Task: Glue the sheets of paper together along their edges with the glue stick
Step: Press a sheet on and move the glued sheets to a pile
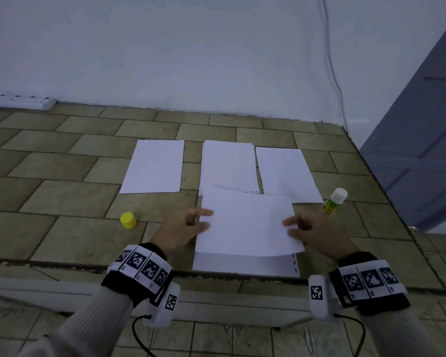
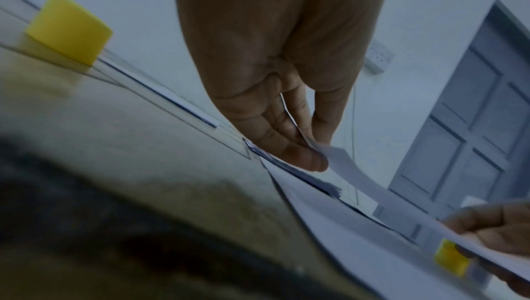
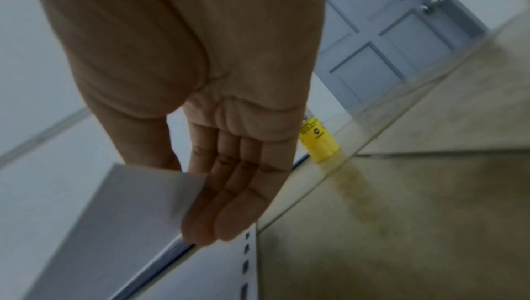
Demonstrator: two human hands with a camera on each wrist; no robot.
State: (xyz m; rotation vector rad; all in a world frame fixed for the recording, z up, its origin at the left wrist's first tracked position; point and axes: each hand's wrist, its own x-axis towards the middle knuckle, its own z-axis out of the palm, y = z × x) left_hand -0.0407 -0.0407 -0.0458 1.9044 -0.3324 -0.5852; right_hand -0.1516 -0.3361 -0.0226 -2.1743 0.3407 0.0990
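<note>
Because a loose sheet bends and slides, both hands hold the top sheet [image 1: 247,222] at once, one on each side. The left hand [image 1: 184,225] pinches the sheet's left edge between thumb and fingers, and the left wrist view shows the paper sagging away from that pinch. The right hand [image 1: 317,234] holds the right edge, thumb on top and flat fingers [image 3: 229,202] under it. The sheet hangs just above the bottom sheet [image 1: 245,265], which lies flat at the near edge of the counter [image 1: 62,191] and shows a row of dark marks down its right side. I think the sheet is held up like this so it can be lined up over the one below before it is pressed down. The glue stick [image 1: 334,202] stands near the right edge of the counter, just past the right hand, so it is easy to grab. Its tip looks white, but I cannot tell if that is glue or a cover. The yellow cap [image 1: 128,220] sits apart, to the left of the left hand, so it stays out of the way. Three more sheets [image 1: 153,166] lie in a row farther back, toward the wall, waiting. The two on the right almost touch.
</note>
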